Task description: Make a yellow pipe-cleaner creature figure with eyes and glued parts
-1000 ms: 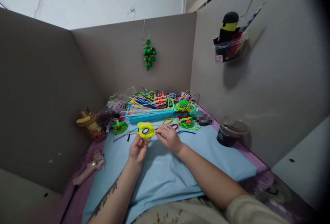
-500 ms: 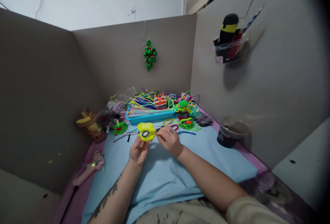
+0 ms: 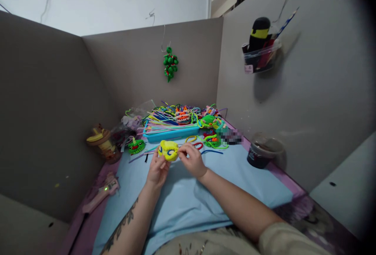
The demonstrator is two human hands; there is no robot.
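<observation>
A puffy yellow pipe-cleaner figure [image 3: 171, 146] with dark blue curved markings is up in front of me over the blue cloth. My left hand [image 3: 158, 169] grips it from below and the left, thumb and fingers closed on it. At its right edge, the fingertips of my right hand [image 3: 192, 160] are pinched together, touching or almost touching it. Whatever lies between those fingertips is too small to make out. Just behind my right hand, a red loop [image 3: 200, 146] and a yellow loop [image 3: 190, 138] rest on the cloth.
A blue tray [image 3: 173, 134] heaped with pipe cleaners stands at the back, with green figures [image 3: 136, 145] to either side. A pink glue gun [image 3: 101, 195] lies left, near a drink cup [image 3: 102, 145]. To the right is a dark lidded tub [image 3: 260, 155]. Grey partitions [image 3: 188, 59] enclose the table.
The yellow figure has turned in my left hand, so more of its blue markings face me. My right fingers stay at its right edge, and a dark strip beside them no longer shows.
</observation>
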